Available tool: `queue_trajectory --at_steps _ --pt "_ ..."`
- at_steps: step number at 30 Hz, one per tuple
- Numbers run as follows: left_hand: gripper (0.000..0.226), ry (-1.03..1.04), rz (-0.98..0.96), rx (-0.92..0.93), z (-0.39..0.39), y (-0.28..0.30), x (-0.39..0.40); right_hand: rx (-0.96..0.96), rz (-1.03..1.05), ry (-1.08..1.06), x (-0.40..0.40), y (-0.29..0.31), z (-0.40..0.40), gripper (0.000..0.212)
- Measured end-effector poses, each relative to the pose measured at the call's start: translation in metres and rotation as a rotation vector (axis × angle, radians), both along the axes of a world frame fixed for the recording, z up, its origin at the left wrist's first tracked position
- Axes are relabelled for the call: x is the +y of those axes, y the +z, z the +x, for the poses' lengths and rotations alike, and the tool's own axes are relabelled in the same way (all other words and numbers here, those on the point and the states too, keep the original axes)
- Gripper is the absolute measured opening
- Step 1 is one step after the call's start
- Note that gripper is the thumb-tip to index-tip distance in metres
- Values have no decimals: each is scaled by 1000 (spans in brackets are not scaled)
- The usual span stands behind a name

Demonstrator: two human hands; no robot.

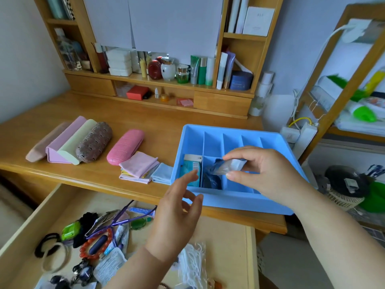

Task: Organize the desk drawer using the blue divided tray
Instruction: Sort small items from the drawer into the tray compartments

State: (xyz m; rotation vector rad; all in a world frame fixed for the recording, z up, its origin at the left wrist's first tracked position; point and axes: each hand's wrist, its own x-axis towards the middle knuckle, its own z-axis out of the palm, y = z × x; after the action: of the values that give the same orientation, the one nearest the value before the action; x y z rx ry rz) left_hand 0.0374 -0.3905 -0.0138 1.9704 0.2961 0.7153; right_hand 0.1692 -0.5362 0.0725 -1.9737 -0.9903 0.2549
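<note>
the blue divided tray (233,202) sits at the front right corner of the surface (145,122), its near wall jutting a little past the front edge, right above the open drawer (229,243) so things travel only a short way. the right hand (268,174) pinches a small silvery-blue sachet (226,166) between thumb and fingers, held over the near compartments, apparently to drop it beside the dark blue packet (211,180) already standing there; like seems to go with like. a teal box (192,168) stands upright in the near left compartment. the left hand (179,213) hangs over the tray's near left corner with loose, spread fingers, holding nothing. in the drawer, hair ties (48,246), a red bead bracelet (93,244) and a bag of floss picks (192,265) still lie unsorted. glasses cases (125,146) and folded cloths (139,168) line the left half of the surface.
</note>
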Motion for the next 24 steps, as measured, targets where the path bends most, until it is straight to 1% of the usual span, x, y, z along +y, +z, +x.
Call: queue_trajectory --at_steps 1,2,3,5,7,9,12,14,15,17,19,20,22,23,24 --pt "41 18 36 -16 -1 0 3 -170 -91 -20 4 1 5 29" --pt "35 33 88 -22 -1 0 6 -298 -185 0 9 2 8 31" --pt "28 41 162 -20 0 2 10 -385 -287 45 15 2 11 33" --pt "22 41 341 7 10 11 16 -503 -509 141 27 -2 18 33" --pt "25 22 516 104 30 25 21 -564 -661 172 36 -5 23 29" --pt "32 -13 717 296 60 36 26 -578 -662 148 35 -7 27 23" --pt "31 -54 1080 703 97 45 29 -528 -488 64 20 -17 32 26" --pt "31 -97 1295 837 112 43 26 -498 -373 3 7 -27 31 32" --pt "33 -116 1358 866 117 41 24 -490 -338 -14 2 -33 30 34" --pt "37 -140 1383 890 123 38 19 -473 -299 -15 -6 -45 26 36" --pt "39 -151 1298 892 128 36 18 -468 -265 -7 -10 -53 23 37" --pt "37 -159 1208 885 129 37 19 -467 -252 1 -11 -55 23 37" --pt "26 -161 950 860 130 38 24 -478 -242 30 -10 -55 24 38" --pt "26 -147 840 866 130 38 26 -485 -245 48 -8 -53 24 38" --pt "30 -122 777 877 130 38 28 -487 -250 64 -5 -50 25 37"
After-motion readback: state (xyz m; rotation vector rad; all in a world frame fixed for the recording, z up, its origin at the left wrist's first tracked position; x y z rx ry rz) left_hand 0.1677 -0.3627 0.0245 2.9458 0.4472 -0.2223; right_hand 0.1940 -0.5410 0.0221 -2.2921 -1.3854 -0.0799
